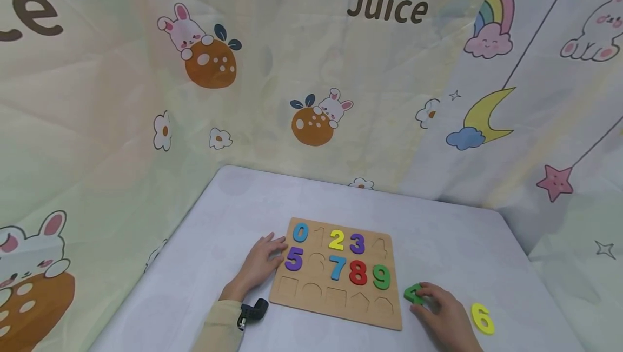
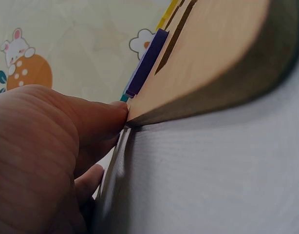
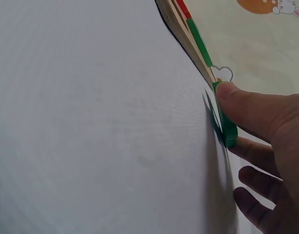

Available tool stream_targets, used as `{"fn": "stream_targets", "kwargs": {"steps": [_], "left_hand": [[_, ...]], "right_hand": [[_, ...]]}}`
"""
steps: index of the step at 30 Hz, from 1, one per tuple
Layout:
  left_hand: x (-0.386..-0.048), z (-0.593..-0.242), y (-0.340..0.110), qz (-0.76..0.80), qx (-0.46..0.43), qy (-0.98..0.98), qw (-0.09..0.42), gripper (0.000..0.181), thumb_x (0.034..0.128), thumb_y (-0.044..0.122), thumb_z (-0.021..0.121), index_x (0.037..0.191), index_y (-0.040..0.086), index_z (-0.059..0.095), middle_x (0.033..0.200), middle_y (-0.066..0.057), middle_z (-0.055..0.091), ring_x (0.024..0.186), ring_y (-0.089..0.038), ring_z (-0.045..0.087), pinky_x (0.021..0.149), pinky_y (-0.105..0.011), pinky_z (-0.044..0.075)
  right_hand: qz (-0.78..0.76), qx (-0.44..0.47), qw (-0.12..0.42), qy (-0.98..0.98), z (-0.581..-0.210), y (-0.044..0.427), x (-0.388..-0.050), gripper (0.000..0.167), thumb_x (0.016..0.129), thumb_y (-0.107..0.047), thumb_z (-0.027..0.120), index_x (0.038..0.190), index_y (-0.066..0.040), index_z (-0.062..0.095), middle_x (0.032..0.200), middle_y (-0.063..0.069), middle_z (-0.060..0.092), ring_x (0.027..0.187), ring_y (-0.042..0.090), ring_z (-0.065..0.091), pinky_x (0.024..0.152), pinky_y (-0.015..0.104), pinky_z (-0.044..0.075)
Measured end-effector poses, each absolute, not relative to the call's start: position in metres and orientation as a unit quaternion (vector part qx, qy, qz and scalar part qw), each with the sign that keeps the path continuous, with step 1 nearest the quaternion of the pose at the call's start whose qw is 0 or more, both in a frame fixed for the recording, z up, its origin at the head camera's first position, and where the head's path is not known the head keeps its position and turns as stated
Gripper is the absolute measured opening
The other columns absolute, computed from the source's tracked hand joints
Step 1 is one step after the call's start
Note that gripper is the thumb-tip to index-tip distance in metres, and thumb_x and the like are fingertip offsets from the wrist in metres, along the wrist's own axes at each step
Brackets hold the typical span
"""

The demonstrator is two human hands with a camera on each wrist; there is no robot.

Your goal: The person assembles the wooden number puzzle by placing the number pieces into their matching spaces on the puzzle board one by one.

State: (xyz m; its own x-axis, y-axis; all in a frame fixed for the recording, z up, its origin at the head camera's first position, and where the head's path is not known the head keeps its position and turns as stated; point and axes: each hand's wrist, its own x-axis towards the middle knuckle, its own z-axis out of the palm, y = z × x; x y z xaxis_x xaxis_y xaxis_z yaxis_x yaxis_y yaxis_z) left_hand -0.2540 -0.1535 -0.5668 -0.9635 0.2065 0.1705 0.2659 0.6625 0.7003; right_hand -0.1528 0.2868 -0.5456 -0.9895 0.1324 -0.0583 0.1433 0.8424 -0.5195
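A wooden number board (image 1: 311, 309) lies on the table with a blue 0, yellow 2, purple 3, purple 5 (image 1: 294, 259), blue 7, red 8 and green 9 (image 1: 382, 277) on it. The left hand (image 1: 260, 261) touches the board's left edge beside the 5, its fingers relaxed; in the left wrist view the thumb of that hand (image 2: 57, 141) meets the board's edge (image 2: 213, 92). Right of the board, the right hand (image 1: 445, 314) pinches a green 4 (image 1: 412, 293) between thumb and fingers. The right wrist view shows the 4 (image 3: 229, 127) tilted in the hand (image 3: 271, 131), just above its shadow.
A yellow 6 (image 1: 482, 318) lies on the white table (image 1: 243, 195) to the right of the right hand. The left wrist wears a black device (image 1: 253, 313). Patterned cloth (image 1: 267, 44) hangs behind and beside the table.
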Motion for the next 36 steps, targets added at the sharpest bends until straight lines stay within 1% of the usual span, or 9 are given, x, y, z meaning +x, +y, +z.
{"fn": "stream_targets", "kwargs": {"steps": [7, 14, 23, 31, 36], "left_hand": [[-0.256, -0.568, -0.153, -0.389, -0.133, -0.911, 0.043, 0.031, 0.0907, 0.013, 0.069, 0.122, 0.011, 0.068, 0.14, -0.001, 0.056, 0.144, -0.03, 0.031, 0.121, -0.05, 0.02], [-0.256, -0.568, -0.152, -0.391, -0.13, -0.91, 0.041, 0.031, 0.0906, 0.012, 0.069, 0.122, 0.011, 0.068, 0.141, -0.001, 0.056, 0.144, -0.031, 0.031, 0.12, -0.052, 0.02], [-0.256, -0.567, -0.151, -0.399, -0.12, -0.909, 0.031, 0.031, 0.0916, 0.013, 0.067, 0.123, 0.013, 0.067, 0.143, -0.001, 0.054, 0.145, -0.032, 0.029, 0.12, -0.055, 0.019], [-0.256, -0.568, -0.152, -0.395, -0.117, -0.911, 0.033, 0.031, 0.0911, 0.012, 0.068, 0.122, 0.013, 0.068, 0.142, -0.001, 0.055, 0.144, -0.032, 0.029, 0.119, -0.055, 0.02], [-0.256, -0.567, -0.152, -0.394, -0.12, -0.911, 0.034, 0.031, 0.0912, 0.013, 0.068, 0.122, 0.013, 0.068, 0.142, -0.001, 0.055, 0.144, -0.032, 0.029, 0.119, -0.055, 0.02]], "right_hand": [[-0.271, 0.068, 0.008, 0.96, -0.547, 0.288, -0.157, 0.036, 0.077, -0.032, 0.082, 0.104, -0.014, 0.065, 0.138, 0.019, 0.053, 0.131, 0.047, 0.041, 0.108, 0.059, 0.037], [-0.254, 0.05, -0.009, 0.966, -0.549, 0.288, -0.162, 0.029, 0.078, -0.018, 0.082, 0.102, -0.013, 0.066, 0.138, 0.019, 0.054, 0.13, 0.046, 0.043, 0.108, 0.057, 0.039], [-0.245, 0.044, -0.027, 0.968, -0.547, 0.287, -0.167, 0.027, 0.077, -0.017, 0.083, 0.1, -0.013, 0.068, 0.134, 0.02, 0.057, 0.126, 0.047, 0.047, 0.105, 0.059, 0.041], [-0.252, 0.049, -0.028, 0.966, -0.544, 0.285, -0.171, 0.028, 0.077, -0.018, 0.083, 0.101, -0.013, 0.069, 0.133, 0.019, 0.058, 0.125, 0.046, 0.049, 0.103, 0.058, 0.044], [-0.253, 0.026, -0.049, 0.966, -0.541, 0.284, -0.177, 0.028, 0.076, -0.016, 0.083, 0.1, -0.014, 0.068, 0.13, 0.018, 0.061, 0.123, 0.044, 0.052, 0.1, 0.06, 0.046]]}}
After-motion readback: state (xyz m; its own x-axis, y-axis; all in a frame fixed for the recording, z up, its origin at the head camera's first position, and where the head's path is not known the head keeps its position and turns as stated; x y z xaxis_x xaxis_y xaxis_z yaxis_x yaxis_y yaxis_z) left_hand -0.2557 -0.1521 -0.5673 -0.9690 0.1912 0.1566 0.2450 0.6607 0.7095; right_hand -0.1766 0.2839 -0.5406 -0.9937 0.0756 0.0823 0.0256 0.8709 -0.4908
